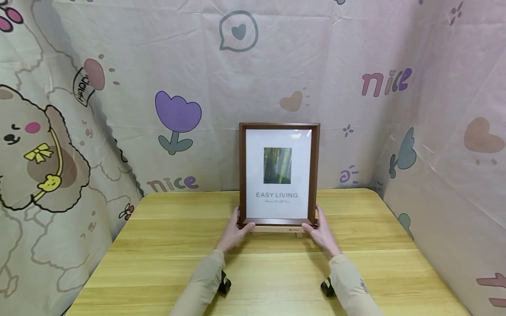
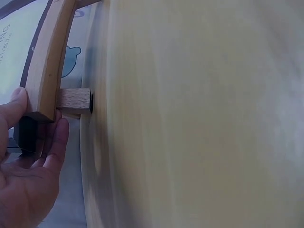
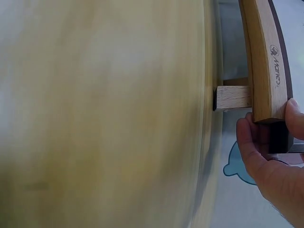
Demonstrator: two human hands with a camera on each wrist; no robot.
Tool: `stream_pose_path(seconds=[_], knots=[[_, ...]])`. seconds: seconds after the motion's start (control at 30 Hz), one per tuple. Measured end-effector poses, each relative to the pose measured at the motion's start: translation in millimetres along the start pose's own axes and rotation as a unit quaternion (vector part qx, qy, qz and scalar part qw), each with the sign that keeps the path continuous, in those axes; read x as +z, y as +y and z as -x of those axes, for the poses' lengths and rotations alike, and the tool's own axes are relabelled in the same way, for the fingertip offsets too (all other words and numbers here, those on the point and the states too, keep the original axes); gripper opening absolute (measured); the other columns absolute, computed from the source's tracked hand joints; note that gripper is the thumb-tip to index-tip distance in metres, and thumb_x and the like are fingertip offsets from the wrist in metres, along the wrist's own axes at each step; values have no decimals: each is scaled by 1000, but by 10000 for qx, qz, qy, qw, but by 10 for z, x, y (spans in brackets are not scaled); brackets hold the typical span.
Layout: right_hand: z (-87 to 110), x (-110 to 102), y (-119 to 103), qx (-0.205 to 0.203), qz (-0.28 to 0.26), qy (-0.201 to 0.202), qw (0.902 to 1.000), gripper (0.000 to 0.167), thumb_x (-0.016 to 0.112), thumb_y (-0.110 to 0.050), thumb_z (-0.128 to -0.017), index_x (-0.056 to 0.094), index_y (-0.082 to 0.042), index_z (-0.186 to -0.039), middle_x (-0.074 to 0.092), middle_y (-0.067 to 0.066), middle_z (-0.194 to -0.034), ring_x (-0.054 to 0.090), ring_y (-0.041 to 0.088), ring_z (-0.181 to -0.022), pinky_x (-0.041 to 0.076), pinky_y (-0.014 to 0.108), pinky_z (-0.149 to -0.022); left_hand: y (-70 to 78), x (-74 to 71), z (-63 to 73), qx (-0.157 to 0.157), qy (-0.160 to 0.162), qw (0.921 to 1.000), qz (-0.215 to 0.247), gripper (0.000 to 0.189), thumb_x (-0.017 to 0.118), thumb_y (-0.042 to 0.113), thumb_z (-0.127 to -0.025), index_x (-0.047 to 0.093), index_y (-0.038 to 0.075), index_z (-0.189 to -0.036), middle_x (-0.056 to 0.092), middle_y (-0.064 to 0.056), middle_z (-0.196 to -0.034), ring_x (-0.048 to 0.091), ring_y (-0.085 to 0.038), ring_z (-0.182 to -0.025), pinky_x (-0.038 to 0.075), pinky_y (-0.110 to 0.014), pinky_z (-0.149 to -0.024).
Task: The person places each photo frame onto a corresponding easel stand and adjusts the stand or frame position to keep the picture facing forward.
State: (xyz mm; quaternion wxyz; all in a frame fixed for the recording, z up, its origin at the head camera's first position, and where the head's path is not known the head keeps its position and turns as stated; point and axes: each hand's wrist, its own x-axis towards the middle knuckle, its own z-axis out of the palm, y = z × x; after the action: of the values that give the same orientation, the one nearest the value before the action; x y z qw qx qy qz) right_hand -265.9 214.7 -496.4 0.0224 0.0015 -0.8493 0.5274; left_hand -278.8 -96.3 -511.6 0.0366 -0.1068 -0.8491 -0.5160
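A brown picture frame (image 1: 243, 175) stands upright on a small wooden easel (image 1: 272, 229), its sheet printed with a forest picture and "EASY LIVING". At the frame's lower left corner my left hand (image 1: 233, 232) grips it, thumb in front and fingers reaching behind. My right hand (image 1: 322, 232) holds the lower right corner in the same way. Both wrist views show the easel's light ledge (image 2: 47, 66) close beside the thumb, with a square foot (image 3: 232, 98) jutting out below it. Part of the fingers is hidden behind the frame.
The easel stands on a light wood-grain table (image 1: 182, 245), near its back edge. Behind and at both sides hangs a pale cloth (image 1: 245, 87) printed with cartoon animals, flowers and words. Black wrist straps (image 1: 224, 283) show at the sleeves.
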Motion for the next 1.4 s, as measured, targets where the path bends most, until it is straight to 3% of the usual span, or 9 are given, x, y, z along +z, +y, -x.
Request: stream_pose_path(seconds=[0.2, 0.67, 1.13, 1.4], knots=[[-4, 52, -41, 47, 22, -49, 10000, 91, 65, -13, -96, 4, -11, -163, 43, 41, -146, 49, 53, -133, 32, 67, -116, -21, -48, 24, -110, 45, 9999, -5, 93, 71, 34, -94, 14, -1, -159, 29, -36, -157, 40, -55, -139, 38, -66, -113], [-42, 168, -68, -327, -78, -22, 9994, 87, 66, -8, -95, 10, -6, -161, 49, 41, -139, 56, 52, -125, 44, 62, -110, -43, -147, 75, -139, 130, 9998, -24, 91, 70, 33, -95, 15, -3, -158, 35, -38, -153, 44, -54, -136, 40, -65, -112], [-71, 248, -98, -221, -146, -53, 9996, 88, 66, -7, -94, 10, -7, -161, 44, 40, -146, 50, 53, -131, 32, 67, -116, -74, -209, 83, -29, 243, 9997, 90, 88, 72, 26, -94, 18, -4, -157, 47, -37, -144, 52, -52, -130, 43, -62, -111], [-83, 283, -102, -304, -158, -62, 9994, 85, 64, -6, -95, 11, -7, -161, 45, 39, -145, 51, 52, -130, 36, 64, -116, -90, -230, 81, -132, 259, 9996, 9, 90, 73, 28, -93, 18, -4, -157, 46, -39, -144, 50, -53, -131, 42, -62, -112]])
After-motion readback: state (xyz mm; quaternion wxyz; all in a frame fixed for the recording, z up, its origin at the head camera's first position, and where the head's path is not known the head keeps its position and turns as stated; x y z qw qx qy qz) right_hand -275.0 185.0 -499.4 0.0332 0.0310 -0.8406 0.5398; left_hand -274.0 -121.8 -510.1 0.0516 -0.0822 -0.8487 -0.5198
